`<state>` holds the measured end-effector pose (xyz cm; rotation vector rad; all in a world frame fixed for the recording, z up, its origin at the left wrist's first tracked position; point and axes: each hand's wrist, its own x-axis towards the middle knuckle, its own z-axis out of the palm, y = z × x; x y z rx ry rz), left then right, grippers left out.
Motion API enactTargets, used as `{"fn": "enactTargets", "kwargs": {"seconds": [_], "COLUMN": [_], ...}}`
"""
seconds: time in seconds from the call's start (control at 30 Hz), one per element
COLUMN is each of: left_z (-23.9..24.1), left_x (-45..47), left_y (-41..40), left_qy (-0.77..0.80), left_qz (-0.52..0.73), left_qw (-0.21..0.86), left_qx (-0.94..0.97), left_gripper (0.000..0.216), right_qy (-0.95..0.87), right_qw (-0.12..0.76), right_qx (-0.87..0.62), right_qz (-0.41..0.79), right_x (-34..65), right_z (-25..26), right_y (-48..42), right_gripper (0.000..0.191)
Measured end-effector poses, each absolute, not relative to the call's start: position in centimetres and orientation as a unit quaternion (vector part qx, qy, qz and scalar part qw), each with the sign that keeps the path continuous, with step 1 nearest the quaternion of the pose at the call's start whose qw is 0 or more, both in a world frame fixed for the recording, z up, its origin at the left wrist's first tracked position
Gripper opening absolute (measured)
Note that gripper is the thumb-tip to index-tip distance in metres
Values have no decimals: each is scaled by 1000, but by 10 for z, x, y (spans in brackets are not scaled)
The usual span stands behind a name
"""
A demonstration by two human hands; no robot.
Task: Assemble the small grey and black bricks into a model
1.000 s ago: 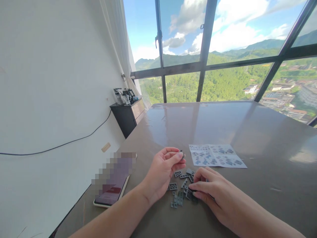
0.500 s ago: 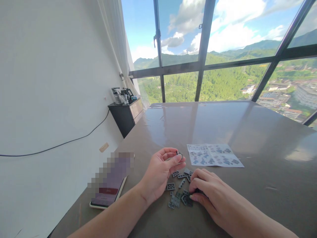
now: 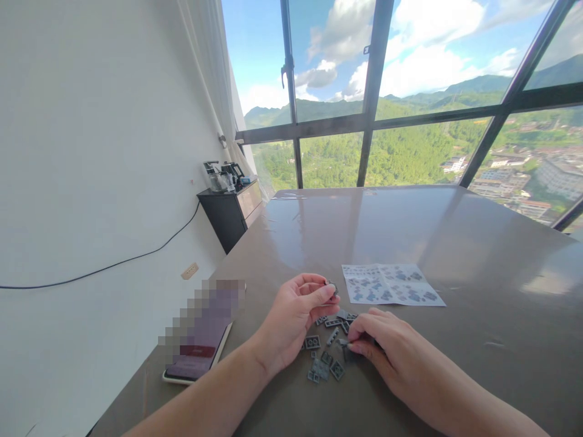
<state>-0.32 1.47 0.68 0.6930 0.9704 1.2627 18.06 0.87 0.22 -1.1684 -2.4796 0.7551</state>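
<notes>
Between the thumb and fingers of my left hand (image 3: pixel 298 312) is a small dark building-block piece (image 3: pixel 333 287), held up over the table and partly hidden by the fingertips. My right hand (image 3: pixel 380 340) is closed in a pinch on a grey building brick (image 3: pixel 343 343) at the right side of the loose pile. Several grey bricks lie below and between the hands, among them a studded brick (image 3: pixel 313 342), a long narrow brick (image 3: pixel 333 336) and a square brick (image 3: pixel 337 370). The right fingers cover some of the pile.
A printed instruction sheet (image 3: pixel 392 284) lies flat beyond my hands. To the left, a phone (image 3: pixel 200 346) with a partly pixelated screen rests on the brown table (image 3: pixel 478 364). A dark cabinet (image 3: pixel 221 215) carrying a kettle stands by the wall, near the large windows.
My right hand has shifted slightly up from the lower pile and now pinches a grey brick there. The square brick below is more exposed. My left hand keeps its piece with little movement.
</notes>
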Motion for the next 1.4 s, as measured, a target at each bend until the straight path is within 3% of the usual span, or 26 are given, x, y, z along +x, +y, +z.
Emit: {"fn": "enactTargets", "kwargs": {"seconds": [0.37, 0.47, 0.63, 0.93, 1.2, 1.4], "left_z": [10, 12, 15, 11, 9, 14], "left_x": [-1, -1, 1, -1, 0, -7], "left_y": [9, 5, -3, 0, -1, 0], "left_qy": [461, 493, 511, 481, 476, 485], "left_qz": [466, 423, 349, 350, 326, 220], "left_qw": [663, 562, 356, 336, 321, 325], "left_qx": [360, 512, 701, 730, 751, 782], "left_gripper": [13, 23, 17, 11, 13, 20], "right_qy": [-843, -836, -793, -682, -702, -803], "right_qw": [223, 236, 262, 308, 295, 206], "right_qx": [-403, -400, -413, -467, -526, -480], "right_qz": [279, 293, 364, 471, 379, 286], "right_x": [191, 190, 191, 192, 197, 198], "right_z": [0, 1, -3, -1, -3, -4], "right_y": [17, 17, 19, 23, 26, 25], "right_gripper": [12, 13, 16, 22, 16, 19]}}
